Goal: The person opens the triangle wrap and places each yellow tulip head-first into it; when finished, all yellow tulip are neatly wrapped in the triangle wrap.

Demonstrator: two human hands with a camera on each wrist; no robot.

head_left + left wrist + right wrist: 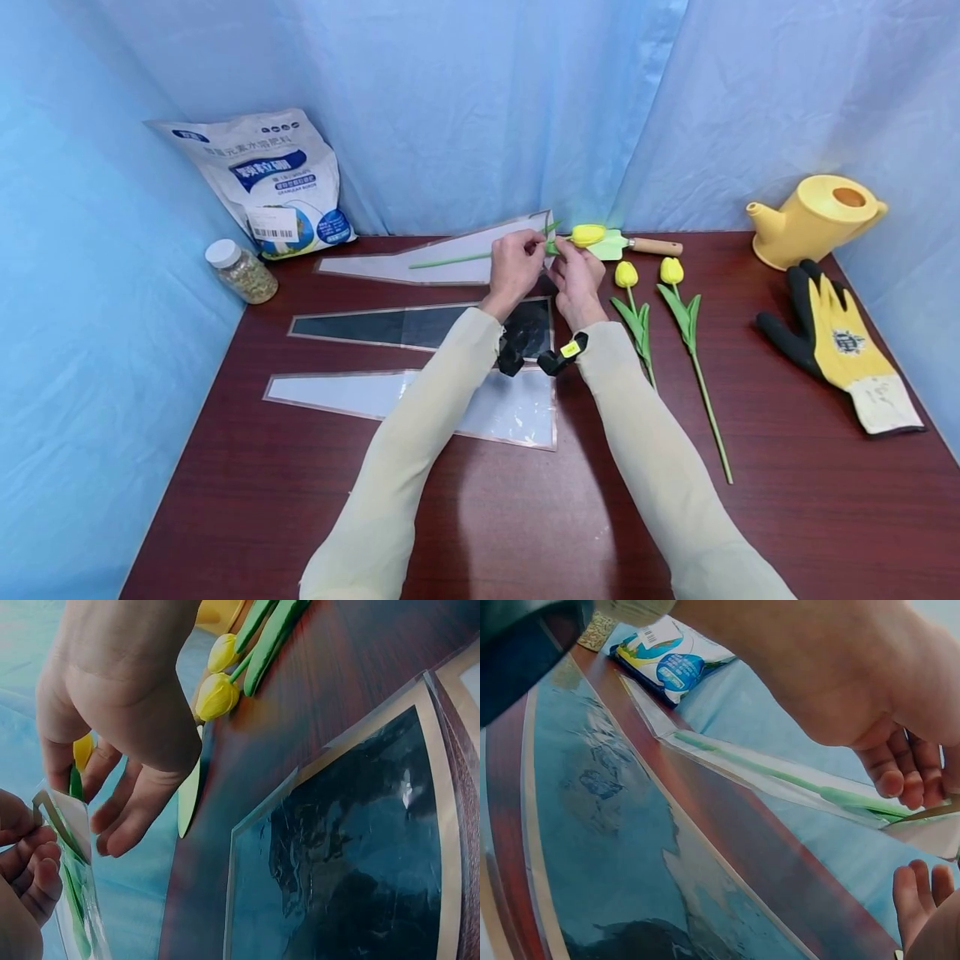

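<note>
A yellow tulip [588,235] lies with its green stem [450,261] along a see-through, white-backed flower sleeve [375,265] at the table's back. My left hand [516,271] pinches the sleeve's wide mouth; in the left wrist view thumb and fingertips [34,859] grip its bordered edge. Just right of it, my right hand [576,279] holds the tulip below its bloom, the green running between thumb and fingers. From the right wrist, the stem [765,772] shows inside the raised sleeve, and the right fingers [907,896] are partly cut off by the frame.
Nearer lie a black sleeve [360,325] and a white one [322,392]. Two more tulips [672,271], a trowel [656,247], a yellow watering can [810,221] and a work glove [847,342] are on the right. A fertilizer bag [277,183] and a jar [251,279] stand back left.
</note>
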